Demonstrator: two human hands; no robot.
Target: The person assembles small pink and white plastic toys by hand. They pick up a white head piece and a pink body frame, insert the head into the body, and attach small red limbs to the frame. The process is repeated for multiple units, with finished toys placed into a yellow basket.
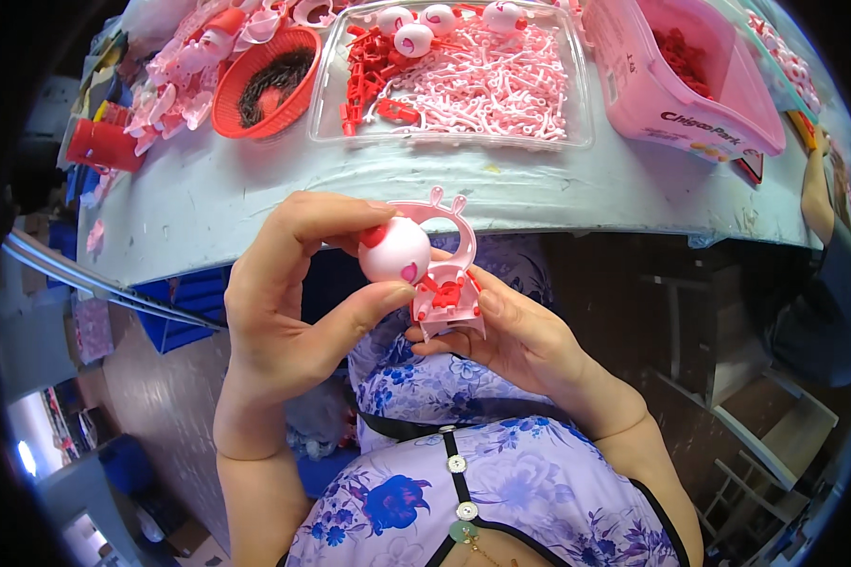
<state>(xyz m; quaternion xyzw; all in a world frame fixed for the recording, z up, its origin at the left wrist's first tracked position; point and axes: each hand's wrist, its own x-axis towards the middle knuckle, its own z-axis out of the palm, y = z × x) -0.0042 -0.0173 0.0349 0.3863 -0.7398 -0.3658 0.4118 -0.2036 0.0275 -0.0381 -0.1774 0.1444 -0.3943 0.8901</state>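
Observation:
Between the thumb and fingers of my left hand (288, 293) is a white plastic ball (394, 250) with a red patch and a small pink mark. My right hand (525, 331) grips a pink plastic toy shell (466, 317) from its right side and below. Red parts (447, 291) sit inside this shell. A pink ring-shaped piece (469, 236) with two small rounded ears rises behind the ball and shell. The ball is held right against the shell's upper left; whether they are joined I cannot tell. Both hands are over my lap, in front of the table edge.
On the table (255, 194) stands a clear tray (577, 142) of pink sticks, red parts and several white balls. Left of it are a red basket (219, 109) with dark small pieces and heaped pink parts (175, 90). A pink bin (624, 85) stands right, near another person's arm (816, 194).

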